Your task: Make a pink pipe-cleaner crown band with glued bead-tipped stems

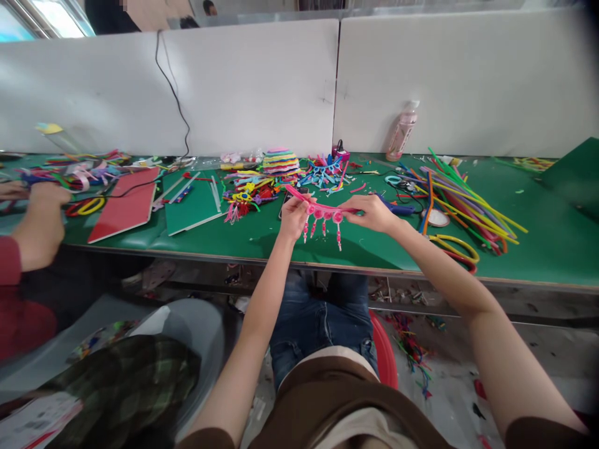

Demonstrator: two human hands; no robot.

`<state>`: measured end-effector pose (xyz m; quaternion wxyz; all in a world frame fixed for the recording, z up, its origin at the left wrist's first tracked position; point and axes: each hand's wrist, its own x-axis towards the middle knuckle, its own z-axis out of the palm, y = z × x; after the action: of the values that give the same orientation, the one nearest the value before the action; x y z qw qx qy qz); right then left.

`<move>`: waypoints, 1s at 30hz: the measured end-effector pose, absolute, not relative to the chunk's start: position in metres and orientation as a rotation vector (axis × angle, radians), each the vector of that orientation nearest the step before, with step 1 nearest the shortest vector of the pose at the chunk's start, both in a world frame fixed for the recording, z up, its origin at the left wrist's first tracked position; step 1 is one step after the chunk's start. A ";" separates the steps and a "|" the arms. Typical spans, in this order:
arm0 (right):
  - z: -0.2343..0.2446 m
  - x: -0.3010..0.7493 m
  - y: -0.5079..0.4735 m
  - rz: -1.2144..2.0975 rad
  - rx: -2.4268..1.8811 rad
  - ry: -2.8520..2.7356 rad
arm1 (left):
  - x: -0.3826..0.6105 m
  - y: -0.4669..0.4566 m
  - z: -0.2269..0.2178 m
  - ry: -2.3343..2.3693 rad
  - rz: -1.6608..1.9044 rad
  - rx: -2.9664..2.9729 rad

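Stretched between both hands above the green table is a pink beaded craft band (322,212), with round pink pieces along it and several short strings of pink and white beads hanging below. My left hand (296,215) is closed on its left end, where a pink strip sticks out past the fingers. My right hand (369,212) pinches the other end. Behind my left hand a dark phone-like object (287,202) lies partly hidden. A blue-handled tool (397,207), its kind unclear, lies just beyond my right hand.
Colourful fuzzy sticks (472,199) lie in a bundle at the right, near yellow-handled scissors (452,248). A striped pile (281,162) and blue craft pieces (322,171) lie behind my hands. A bottle (402,132) leans on the partition. Another person's hand (47,193) works at the left.
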<state>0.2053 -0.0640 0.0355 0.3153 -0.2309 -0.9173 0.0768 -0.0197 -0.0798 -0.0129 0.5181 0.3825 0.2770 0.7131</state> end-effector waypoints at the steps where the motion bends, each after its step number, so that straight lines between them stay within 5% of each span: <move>1: 0.036 0.206 -0.064 0.186 -0.643 -2.401 | -0.020 -0.079 -0.014 0.648 1.713 0.925; 5: 0.035 0.208 -0.059 0.273 -0.791 -2.253 | -0.022 -0.075 -0.016 0.594 1.713 0.952; 12: 0.029 0.209 -0.049 0.954 -0.894 -1.766 | -0.020 -0.069 -0.019 0.654 1.693 0.933; 30: 0.018 0.217 -0.059 1.648 -0.988 -1.337 | -0.032 -0.083 -0.021 1.156 1.541 0.924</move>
<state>0.2170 -0.0592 0.0180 0.3895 -0.3888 -0.5260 0.6484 -0.0317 -0.0826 -0.0214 0.4818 0.3788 0.4742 0.6320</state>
